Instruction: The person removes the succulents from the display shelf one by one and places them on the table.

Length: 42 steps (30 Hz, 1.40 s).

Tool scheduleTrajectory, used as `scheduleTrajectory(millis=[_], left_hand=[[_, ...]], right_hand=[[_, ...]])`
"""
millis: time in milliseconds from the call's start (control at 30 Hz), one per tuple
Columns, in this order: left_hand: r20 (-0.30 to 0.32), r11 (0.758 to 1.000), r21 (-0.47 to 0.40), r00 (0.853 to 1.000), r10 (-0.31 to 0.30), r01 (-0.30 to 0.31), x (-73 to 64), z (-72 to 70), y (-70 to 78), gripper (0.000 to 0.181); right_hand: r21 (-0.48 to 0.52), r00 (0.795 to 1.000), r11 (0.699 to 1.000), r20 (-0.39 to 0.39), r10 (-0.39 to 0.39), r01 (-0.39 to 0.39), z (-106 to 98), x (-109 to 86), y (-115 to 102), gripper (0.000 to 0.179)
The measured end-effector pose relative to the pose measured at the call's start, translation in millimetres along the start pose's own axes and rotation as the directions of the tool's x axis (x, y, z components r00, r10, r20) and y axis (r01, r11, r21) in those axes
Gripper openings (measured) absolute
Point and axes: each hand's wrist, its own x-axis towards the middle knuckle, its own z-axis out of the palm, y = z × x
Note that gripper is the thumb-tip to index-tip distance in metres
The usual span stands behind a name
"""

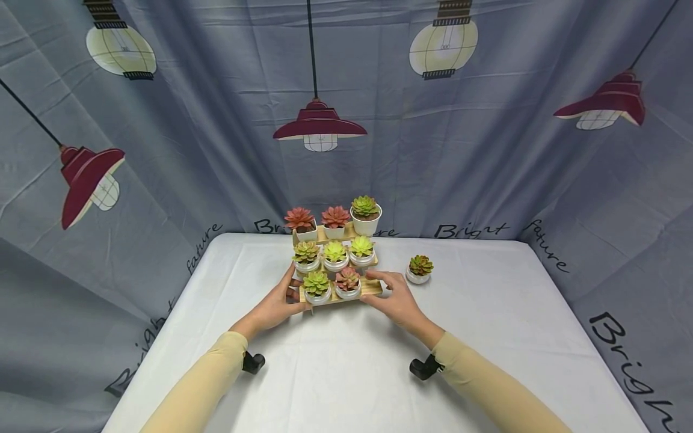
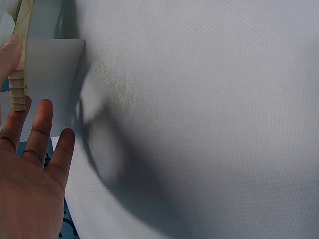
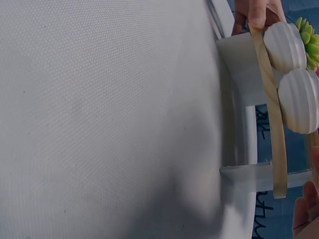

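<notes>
A three-step plant stand (image 1: pixel 370 287) with pale wooden boards stands near the back of the table, bearing several potted succulents. My left hand (image 1: pixel 275 305) grips the left end of its lowest board, thumb at the front edge; in the left wrist view the thumb lies over the board (image 2: pixel 19 82), fingers beyond it. My right hand (image 1: pixel 397 300) holds the right end of that board, thumb in front and index finger behind. The lowest step carries a green succulent (image 1: pixel 316 283) and a pinkish one (image 1: pixel 348 279), with bare wood at its right. White side panels (image 3: pixel 244 69) show under the boards.
One more succulent (image 1: pixel 420 264), green with reddish tips, stands in a white pot on the table right of the stand. A white cloth covers the table (image 1: pixel 341 373). Grey-blue curtains (image 1: pixel 346 174) with printed lamps hang behind and at both sides.
</notes>
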Motion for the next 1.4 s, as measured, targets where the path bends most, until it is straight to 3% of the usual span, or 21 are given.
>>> scheduleTrajectory(millis=[300,567,1400], left_hand=[[-0.014,0.999,-0.038,1.0,0.028,-0.028,-1.0,4.2,3.0,0.115],[-0.004,0.997,-0.062,0.999,0.034,-0.034,-16.9,1.4,34.8,0.11],[0.003,0.998,-0.055,1.0,0.02,-0.02,-16.1,1.3,34.7,0.111]], right_hand=[[-0.026,1.0,1.0,-0.009,0.008,-0.008,6.3,1.5,-0.1,0.064],[-0.01,1.0,1.0,-0.012,0.027,-0.028,13.4,4.0,1.2,0.064],[-0.146,0.999,0.989,-0.041,0.011,-0.017,23.6,7.4,3.3,0.067]])
